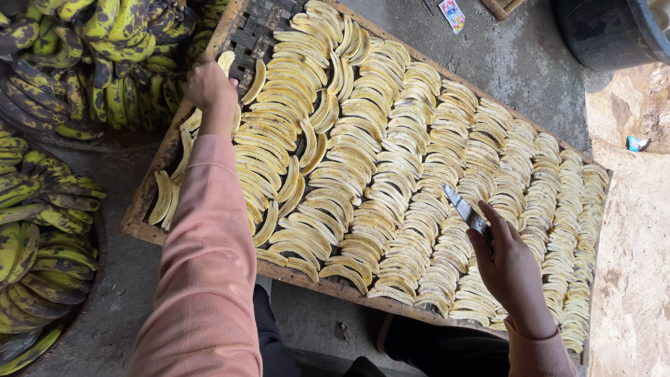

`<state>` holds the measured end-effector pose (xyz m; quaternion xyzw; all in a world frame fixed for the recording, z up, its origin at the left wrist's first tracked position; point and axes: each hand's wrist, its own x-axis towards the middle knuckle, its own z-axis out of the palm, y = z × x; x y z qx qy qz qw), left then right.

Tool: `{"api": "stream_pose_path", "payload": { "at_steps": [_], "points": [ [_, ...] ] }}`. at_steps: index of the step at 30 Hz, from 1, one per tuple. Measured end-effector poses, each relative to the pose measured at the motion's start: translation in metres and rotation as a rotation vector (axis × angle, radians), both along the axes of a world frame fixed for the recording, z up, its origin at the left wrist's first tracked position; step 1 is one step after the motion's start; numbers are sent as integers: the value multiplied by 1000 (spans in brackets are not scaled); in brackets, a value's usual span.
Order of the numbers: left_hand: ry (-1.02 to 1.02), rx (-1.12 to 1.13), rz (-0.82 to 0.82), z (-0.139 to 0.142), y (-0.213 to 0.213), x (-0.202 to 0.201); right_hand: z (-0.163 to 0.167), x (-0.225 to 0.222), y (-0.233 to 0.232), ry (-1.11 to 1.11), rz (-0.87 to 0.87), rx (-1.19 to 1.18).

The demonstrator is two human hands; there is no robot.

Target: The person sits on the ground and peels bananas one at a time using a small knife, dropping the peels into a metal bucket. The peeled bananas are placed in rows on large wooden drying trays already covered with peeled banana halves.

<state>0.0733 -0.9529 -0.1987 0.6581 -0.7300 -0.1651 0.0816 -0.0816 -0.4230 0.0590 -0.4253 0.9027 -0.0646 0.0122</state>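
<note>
Head view: you lay peeled bananas on a drying tray.
At 5 o'clock your right hand [513, 269] grips a knife [466, 209], blade up, away from fruit. At 11 o'clock your left hand [208, 85] pinches a banana slice [226, 61] over the tray [143, 222], filling its bare corner.

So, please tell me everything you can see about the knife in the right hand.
The knife has a short, narrow blade that looks like bare grey metal and catches the light. Its handle is hidden inside the right hand, which grips it. The blade points up and to the left, tilted, above the rows of peeled banana slices on the wooden tray. Whether it touches them I cannot tell.
</note>
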Motion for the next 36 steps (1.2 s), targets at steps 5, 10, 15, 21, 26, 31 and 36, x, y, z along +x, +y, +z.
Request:
{"api": "stream_pose_path", "payload": {
  "at_steps": [5,10,15,21,26,31,36],
  "points": [
    [301,-51,3,-1,-1,-6,0,-1,0,0,20,-32],
    [1186,-72,-148,12,-24,18,0,-4,5,-12,19,-48],
    [1492,164,-33,8,-24,19,-1,-5,3,-22,34,-47],
    [936,25,-28,-10,-7,-14,0,-3,-1,-55,-10,-17],
    [616,-67,8,-10,10,-33,2,-4,0,-62,-18,-26],
    [622,-473,-415,-1,17,-37,2,-7,4,-63,-15,-31],
    [592,-219,-455,-8,22,-35,8,-8,7,-63,-31,-33]
  ]
}}
